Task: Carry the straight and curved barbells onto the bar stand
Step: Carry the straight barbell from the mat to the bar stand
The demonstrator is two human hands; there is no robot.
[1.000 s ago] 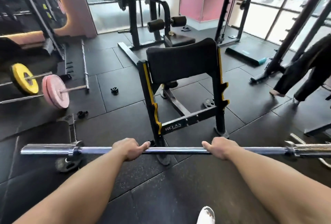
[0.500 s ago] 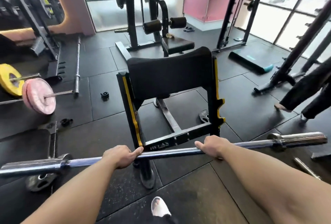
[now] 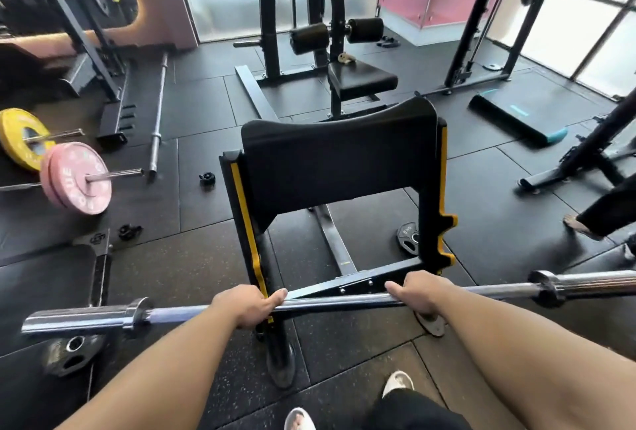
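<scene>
I hold a straight chrome barbell (image 3: 337, 302) level across the lower part of the view. My left hand (image 3: 246, 305) is closed around the shaft left of centre and my right hand (image 3: 421, 292) right of centre. The bar hangs just in front of the black bar stand (image 3: 339, 161), whose two uprights carry yellow notched edges. The bar crosses in front of the stand's lower crossbeam, near the lowest notches. I cannot tell whether it touches the stand. No curved barbell is in sight.
A bare bar (image 3: 158, 116) lies on the floor at the back left. Bars loaded with a pink plate (image 3: 75, 178) and a yellow plate (image 3: 20, 137) sit at the left. A small plate (image 3: 407, 237) lies behind the stand. A person's leg (image 3: 599, 216) is at the right.
I have stepped closer to the stand with the bar. The bar has gone from well short of the uprights to right against their lower front. Both hands keep their grip.
</scene>
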